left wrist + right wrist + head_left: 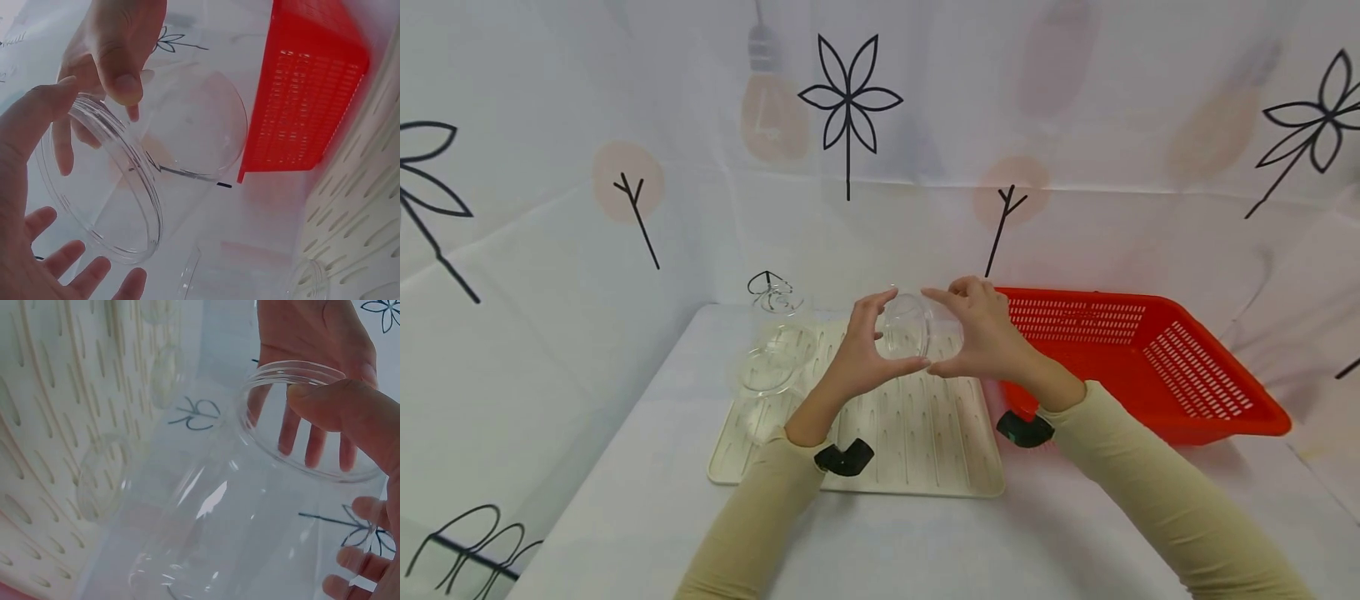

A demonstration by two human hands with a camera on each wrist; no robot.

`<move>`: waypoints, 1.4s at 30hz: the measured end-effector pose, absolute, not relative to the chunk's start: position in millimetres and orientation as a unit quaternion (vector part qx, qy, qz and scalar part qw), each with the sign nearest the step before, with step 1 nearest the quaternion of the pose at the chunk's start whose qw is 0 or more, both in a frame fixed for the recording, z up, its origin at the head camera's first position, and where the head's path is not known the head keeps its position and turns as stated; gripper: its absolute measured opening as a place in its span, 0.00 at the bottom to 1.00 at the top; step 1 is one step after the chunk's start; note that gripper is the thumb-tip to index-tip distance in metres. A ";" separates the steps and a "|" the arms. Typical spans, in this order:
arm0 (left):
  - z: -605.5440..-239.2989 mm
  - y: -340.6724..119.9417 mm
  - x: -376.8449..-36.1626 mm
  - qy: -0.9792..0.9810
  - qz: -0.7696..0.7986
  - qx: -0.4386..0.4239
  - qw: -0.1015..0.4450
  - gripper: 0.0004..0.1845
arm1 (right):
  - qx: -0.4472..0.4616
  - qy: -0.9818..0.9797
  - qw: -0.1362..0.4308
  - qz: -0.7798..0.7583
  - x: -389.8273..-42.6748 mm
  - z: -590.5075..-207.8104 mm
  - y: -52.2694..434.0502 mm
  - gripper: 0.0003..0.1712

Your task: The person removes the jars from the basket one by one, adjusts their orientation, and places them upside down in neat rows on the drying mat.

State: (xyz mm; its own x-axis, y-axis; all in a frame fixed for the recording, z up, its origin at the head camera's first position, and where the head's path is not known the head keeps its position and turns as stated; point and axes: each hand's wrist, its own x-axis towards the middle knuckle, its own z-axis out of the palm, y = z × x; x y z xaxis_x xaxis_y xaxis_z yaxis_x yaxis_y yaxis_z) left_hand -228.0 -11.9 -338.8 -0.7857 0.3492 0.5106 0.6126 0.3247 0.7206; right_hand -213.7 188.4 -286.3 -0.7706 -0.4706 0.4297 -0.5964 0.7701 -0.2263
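A clear, wide-mouthed jar (904, 327) is held on its side above the ribbed cream tray (917, 433), with its mouth towards the left. My right hand (988, 333) grips the jar's body from the right, its thumb at the rim (300, 465). From the left, my left hand (868, 342) curves round the mouth end. Its thumb touches the rim in the left wrist view, while the fingers (87, 275) spread below. Other clear jars (767, 375) stand on the tray's left side; their outlines are faint.
A red perforated basket (1150, 367) sits right of the tray, behind my right forearm. White patterned cloth (917, 233) hangs behind and to the left. Both wrists wear black bands (844, 457).
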 end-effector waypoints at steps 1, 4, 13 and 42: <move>-338.7 -11.7 -228.0 -0.801 -0.501 -0.301 0.128 0.49 | 0.290 -0.925 0.176 0.172 -213.3 -286.2 188.0 0.54; -338.5 -11.5 -227.6 -0.794 -0.513 -0.303 0.117 0.49 | 0.295 -0.926 0.173 0.158 -212.2 -286.1 187.3 0.54; -335.9 -12.7 -225.4 -0.793 -0.520 -0.291 0.125 0.46 | 0.297 -0.924 0.161 0.178 -211.4 -284.8 191.1 0.58; -338.0 -18.1 -225.0 -0.776 -0.545 -0.282 0.149 0.46 | 0.044 -0.815 0.159 0.555 -191.7 -351.7 190.2 0.55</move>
